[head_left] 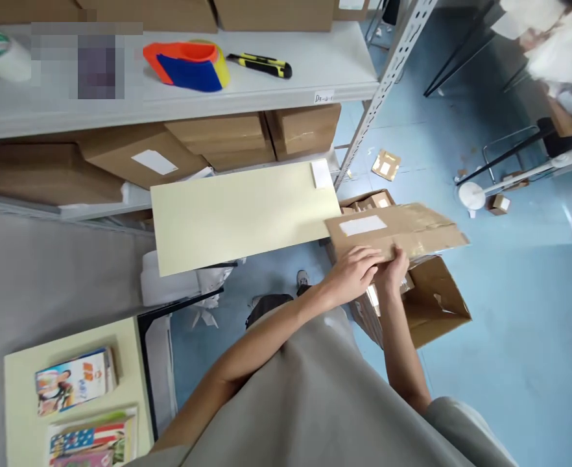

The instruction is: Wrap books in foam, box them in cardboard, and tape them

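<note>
A flat brown cardboard parcel [412, 227] with a white label and shiny tape tilts above the boxes on my right. My right hand [392, 271] is closed on its near edge, thumb on top and the other fingers hidden. Against the same edge, just left of that, my left hand [357, 275] rests with its fingers stretched out and lying flat. Below the parcel stand an open cardboard box [439, 305] and another box of small cartons [376, 200], partly covered by it.
A pale yellow board [242, 217] lies ahead, beside metal shelving [286, 97] with brown boxes. On the shelf are a blue and orange tape dispenser [186, 67] and a box cutter [261, 65]. Books [74, 383] lie on a table at lower left.
</note>
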A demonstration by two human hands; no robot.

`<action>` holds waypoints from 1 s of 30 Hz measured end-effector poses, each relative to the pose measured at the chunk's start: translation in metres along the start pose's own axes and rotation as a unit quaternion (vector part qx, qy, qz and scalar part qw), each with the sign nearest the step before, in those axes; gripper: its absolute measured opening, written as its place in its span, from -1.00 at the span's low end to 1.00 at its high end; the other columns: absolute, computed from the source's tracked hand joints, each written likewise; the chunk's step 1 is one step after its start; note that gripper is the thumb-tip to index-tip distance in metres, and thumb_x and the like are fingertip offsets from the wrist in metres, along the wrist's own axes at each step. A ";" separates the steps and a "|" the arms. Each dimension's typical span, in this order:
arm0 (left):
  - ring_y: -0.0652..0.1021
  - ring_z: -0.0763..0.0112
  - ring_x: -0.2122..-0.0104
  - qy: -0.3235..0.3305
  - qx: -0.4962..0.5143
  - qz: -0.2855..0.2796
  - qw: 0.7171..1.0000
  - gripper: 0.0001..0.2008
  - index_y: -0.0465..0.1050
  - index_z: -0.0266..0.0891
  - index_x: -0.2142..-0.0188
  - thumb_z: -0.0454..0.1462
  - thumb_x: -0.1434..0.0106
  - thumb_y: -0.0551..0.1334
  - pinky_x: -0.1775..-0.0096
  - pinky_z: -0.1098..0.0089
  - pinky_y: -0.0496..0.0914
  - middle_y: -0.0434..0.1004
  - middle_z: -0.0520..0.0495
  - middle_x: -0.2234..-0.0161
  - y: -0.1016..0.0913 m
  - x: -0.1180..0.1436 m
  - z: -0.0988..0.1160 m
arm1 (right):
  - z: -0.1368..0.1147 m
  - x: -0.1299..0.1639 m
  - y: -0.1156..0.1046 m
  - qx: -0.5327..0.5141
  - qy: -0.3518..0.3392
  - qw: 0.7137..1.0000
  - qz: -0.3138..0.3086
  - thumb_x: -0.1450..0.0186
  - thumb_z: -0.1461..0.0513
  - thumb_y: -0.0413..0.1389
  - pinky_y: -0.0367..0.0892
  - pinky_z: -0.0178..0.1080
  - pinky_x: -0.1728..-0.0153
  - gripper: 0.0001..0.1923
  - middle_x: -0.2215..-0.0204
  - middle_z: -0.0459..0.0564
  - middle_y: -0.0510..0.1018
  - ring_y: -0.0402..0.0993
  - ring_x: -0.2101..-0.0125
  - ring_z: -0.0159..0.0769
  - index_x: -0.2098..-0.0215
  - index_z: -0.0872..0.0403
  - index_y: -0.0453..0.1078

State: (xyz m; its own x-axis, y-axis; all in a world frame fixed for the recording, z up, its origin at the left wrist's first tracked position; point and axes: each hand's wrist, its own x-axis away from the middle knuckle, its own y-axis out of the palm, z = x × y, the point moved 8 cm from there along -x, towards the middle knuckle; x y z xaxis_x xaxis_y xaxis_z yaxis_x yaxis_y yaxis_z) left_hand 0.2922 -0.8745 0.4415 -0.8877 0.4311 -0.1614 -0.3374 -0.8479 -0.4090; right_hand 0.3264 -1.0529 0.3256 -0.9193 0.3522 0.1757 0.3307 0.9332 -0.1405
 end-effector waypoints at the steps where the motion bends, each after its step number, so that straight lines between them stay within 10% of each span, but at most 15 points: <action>1: 0.55 0.08 -0.41 0.006 -0.004 0.018 1.000 -0.62 0.64 -0.20 -0.27 -0.33 -0.63 0.14 -0.49 -0.06 0.44 0.67 -0.26 -0.32 -0.003 -0.003 0.005 | -0.011 -0.031 -0.012 -0.008 -0.002 0.999 0.048 -0.44 -0.20 -0.12 0.65 0.13 -0.07 -0.58 0.03 0.11 0.60 0.63 -0.12 0.08 0.07 -0.13 0.32; 5: 0.60 0.09 -0.35 0.004 0.000 0.048 0.999 -0.64 0.63 -0.13 -0.28 -0.26 -0.64 0.16 -0.45 -0.07 0.48 0.68 -0.22 -0.30 -0.021 -0.007 0.004 | -0.087 -0.179 -0.012 -0.010 -0.046 0.993 0.105 -0.56 -0.21 -0.24 0.59 0.22 -0.17 -0.42 -0.25 0.25 0.52 0.55 -0.30 0.02 -0.12 -0.09 0.42; 8: 0.61 0.07 -0.35 -0.044 0.001 0.072 0.996 -0.65 0.63 -0.09 -0.28 -0.25 -0.61 0.22 -0.43 -0.06 0.50 0.68 -0.20 -0.30 -0.045 0.006 -0.021 | -0.119 -0.260 0.050 0.055 0.003 0.997 -0.045 -0.61 -0.16 -0.08 0.59 0.18 -0.09 -0.47 -0.24 0.41 0.56 0.66 -0.13 -0.03 -0.15 0.02 0.48; 10: 0.62 0.06 -0.34 -0.094 0.003 0.112 0.989 -0.64 0.64 -0.12 -0.27 -0.27 -0.58 0.23 -0.42 -0.02 0.50 0.69 -0.21 -0.29 -0.066 0.028 -0.045 | -0.112 -0.264 0.099 0.067 0.050 0.991 -0.104 -0.61 -0.03 0.03 0.57 0.07 -0.06 -0.61 -0.18 0.45 0.63 0.71 0.04 -0.15 -0.10 0.08 0.49; 14: 0.69 0.12 -0.25 -0.231 0.022 0.248 0.941 -0.51 0.68 -0.15 -0.23 -0.45 -0.41 0.20 -0.34 0.08 0.57 0.73 -0.19 -0.25 -0.113 0.119 -0.099 | -0.044 -0.167 0.199 0.083 0.090 0.959 -0.256 -0.49 -0.05 0.28 0.59 -0.01 0.07 -0.69 0.01 0.36 0.74 0.73 0.17 -0.12 0.10 0.01 0.53; 20: 0.77 0.18 -0.04 -0.416 0.069 0.489 0.764 -0.46 0.70 -0.18 -0.10 -0.50 -0.18 0.23 -0.07 0.22 0.67 0.78 -0.18 -0.16 -0.140 0.319 -0.140 | 0.062 0.051 0.292 0.149 0.164 0.828 -0.516 -0.11 -0.27 0.51 0.65 0.06 0.08 -0.36 0.17 0.20 0.81 0.78 0.19 -0.02 0.14 0.01 0.62; 24: 0.77 0.20 0.01 -0.423 0.119 0.582 0.684 -0.58 0.67 -0.19 -0.05 -0.40 -0.20 0.31 -0.07 0.20 0.67 0.79 -0.18 -0.12 -0.128 0.401 -0.142 | 0.080 0.164 0.330 0.185 0.189 0.723 -0.638 -0.07 -0.34 0.50 0.65 0.05 -0.05 -0.24 0.09 0.16 0.83 0.79 0.13 -0.07 0.06 0.01 0.65; 30: 0.78 0.16 0.05 -0.367 0.181 0.673 0.616 -0.65 0.63 -0.23 -0.01 -0.28 -0.22 0.40 -0.14 0.06 0.66 0.76 -0.26 -0.08 -0.128 0.462 -0.154 | 0.057 0.265 0.373 0.212 0.129 0.640 -0.727 -0.18 -0.35 0.46 0.67 0.07 -0.07 -0.29 0.03 0.14 0.83 0.80 0.10 -0.06 0.01 -0.03 0.67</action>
State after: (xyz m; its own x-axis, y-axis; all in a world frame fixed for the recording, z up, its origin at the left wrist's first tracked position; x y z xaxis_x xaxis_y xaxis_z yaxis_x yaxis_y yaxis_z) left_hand -0.0267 -0.5193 0.2805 -0.2978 -0.8802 0.3696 0.9290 -0.3562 -0.0998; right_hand 0.1938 -0.6151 0.2639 -0.1049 -0.8158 0.5687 -0.9728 0.2030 0.1118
